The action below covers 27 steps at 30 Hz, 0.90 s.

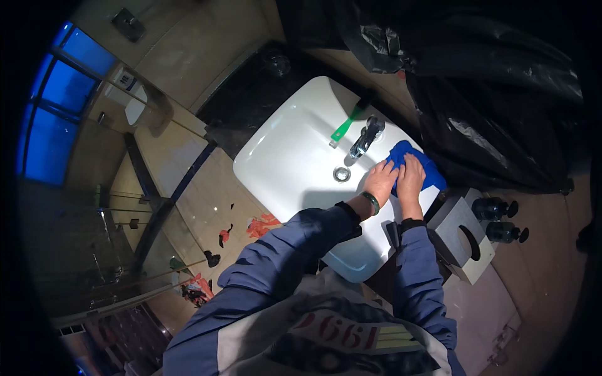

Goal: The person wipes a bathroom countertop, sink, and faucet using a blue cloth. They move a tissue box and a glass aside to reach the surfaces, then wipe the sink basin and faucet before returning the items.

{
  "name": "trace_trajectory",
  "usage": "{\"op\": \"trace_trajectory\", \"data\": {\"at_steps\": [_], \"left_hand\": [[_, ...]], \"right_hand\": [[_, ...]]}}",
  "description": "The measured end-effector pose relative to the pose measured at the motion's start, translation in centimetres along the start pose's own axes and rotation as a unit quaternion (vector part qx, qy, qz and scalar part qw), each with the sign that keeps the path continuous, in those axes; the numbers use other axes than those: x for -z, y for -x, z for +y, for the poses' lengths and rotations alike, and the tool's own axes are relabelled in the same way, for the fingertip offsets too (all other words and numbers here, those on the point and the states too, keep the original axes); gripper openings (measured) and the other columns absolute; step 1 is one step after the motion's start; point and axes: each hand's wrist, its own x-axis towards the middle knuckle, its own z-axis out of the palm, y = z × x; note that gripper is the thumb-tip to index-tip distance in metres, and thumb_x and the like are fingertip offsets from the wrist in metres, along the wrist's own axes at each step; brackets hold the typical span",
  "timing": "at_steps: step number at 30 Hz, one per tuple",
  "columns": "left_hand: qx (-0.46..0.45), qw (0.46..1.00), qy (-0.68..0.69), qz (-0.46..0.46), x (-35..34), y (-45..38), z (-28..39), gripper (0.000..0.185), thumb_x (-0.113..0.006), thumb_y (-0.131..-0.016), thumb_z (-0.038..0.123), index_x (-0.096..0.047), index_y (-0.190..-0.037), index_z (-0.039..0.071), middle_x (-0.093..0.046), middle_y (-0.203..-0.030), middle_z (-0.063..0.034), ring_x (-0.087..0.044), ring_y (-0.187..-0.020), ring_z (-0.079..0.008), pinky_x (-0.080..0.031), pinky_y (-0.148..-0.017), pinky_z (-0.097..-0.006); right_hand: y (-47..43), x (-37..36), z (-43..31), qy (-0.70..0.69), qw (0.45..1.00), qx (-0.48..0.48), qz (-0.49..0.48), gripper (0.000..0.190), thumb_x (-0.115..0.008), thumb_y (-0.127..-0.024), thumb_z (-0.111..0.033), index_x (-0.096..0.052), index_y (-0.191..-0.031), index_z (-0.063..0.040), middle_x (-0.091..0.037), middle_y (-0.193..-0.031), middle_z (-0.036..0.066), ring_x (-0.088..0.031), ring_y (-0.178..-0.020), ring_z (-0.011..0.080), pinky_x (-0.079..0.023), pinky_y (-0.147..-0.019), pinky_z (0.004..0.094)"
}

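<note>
A blue cloth (432, 171) lies bunched over the right-hand rim of the white washbasin (282, 145). My left hand (382, 181), with a dark green bangle at its wrist, has its fingers on the cloth's near left edge. Beside it my right hand (411, 177) presses on the cloth with bent fingers and grips it. A chrome faucet (367, 137) stands just beyond my left hand, above the round drain (342, 174). On the basin's back ledge rests a brush or scraper with a green handle (343, 130); its dark head lies partly in shadow.
Black plastic sheeting (489, 108) hangs behind the basin. A grey tissue box (454, 230) and two dark pump bottles (491, 208) stand at the right. Red and black scraps (261, 225) litter the tiled floor. Further left are a glass partition (155, 207) and a toilet (136, 105).
</note>
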Motion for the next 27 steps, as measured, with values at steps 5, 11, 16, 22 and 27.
{"op": "trace_trajectory", "data": {"at_steps": [5, 11, 16, 22, 27], "left_hand": [[0.057, 0.976, 0.167, -0.124, 1.7, 3.7, -2.4, 0.028, -0.061, -0.079, 0.004, -0.063, -0.107, 0.005, -0.066, -0.108, -0.0199, -0.061, -0.104, -0.0401, -0.051, -0.088, -0.0423], [0.008, 0.959, 0.211, -0.189, 7.7, 9.6, -7.0, 0.029, -0.057, -0.081, 0.006, -0.064, -0.109, 0.006, -0.068, -0.103, -0.0208, -0.065, -0.099, -0.0388, -0.052, -0.089, -0.0442], [-0.01, 0.973, 0.216, -0.081, 17.9, 10.4, -12.6, 0.041, -0.058, -0.078, 0.003, -0.06, -0.118, 0.004, -0.061, -0.12, -0.0211, -0.059, -0.111, -0.0394, -0.048, -0.098, -0.0428], [0.121, 0.993, 0.009, -0.01, 24.1, 8.8, -23.7, 0.07, -0.062, -0.091, 0.022, -0.029, -0.151, 0.008, -0.025, -0.155, -0.025, -0.025, -0.144, -0.041, -0.026, -0.113, -0.0535], [0.105, 0.983, -0.078, -0.132, 21.3, 10.7, -30.7, 0.075, -0.059, -0.094, 0.031, -0.023, -0.152, 0.0, -0.015, -0.16, -0.0211, -0.019, -0.147, -0.0356, -0.023, -0.116, -0.0498]], "right_hand": [[4.0, 2.9, -3.3, -0.096, 0.993, 0.027, -0.062, 0.027, -0.057, -0.091, -0.009, -0.063, -0.116, -0.002, -0.064, -0.116, 0.015, -0.055, -0.115, 0.0351, -0.039, -0.101, 0.0449], [9.1, 2.8, -9.2, -0.364, 0.88, -0.197, -0.233, 0.033, -0.051, -0.098, -0.014, -0.057, -0.126, 0.001, -0.066, -0.114, 0.017, -0.062, -0.108, 0.022, -0.046, -0.096, 0.033], [3.9, 1.2, -19.2, -0.365, 0.908, -0.118, -0.166, 0.033, -0.051, -0.099, -0.015, -0.056, -0.128, 0.001, -0.065, -0.116, 0.02, -0.063, -0.109, 0.0267, -0.047, -0.096, 0.0346], [-10.4, -10.3, -25.8, -0.255, 0.967, -0.014, -0.001, 0.036, -0.054, -0.096, -0.018, -0.057, -0.127, 0.0, -0.059, -0.128, 0.023, -0.054, -0.119, 0.0392, -0.042, -0.103, 0.0418], [-12.8, -19.5, -29.0, 0.086, 0.996, 0.007, -0.006, 0.056, -0.062, -0.089, -0.04, -0.054, -0.136, -0.009, -0.045, -0.145, 0.019, -0.037, -0.137, 0.0379, -0.025, -0.115, 0.0512]]}}
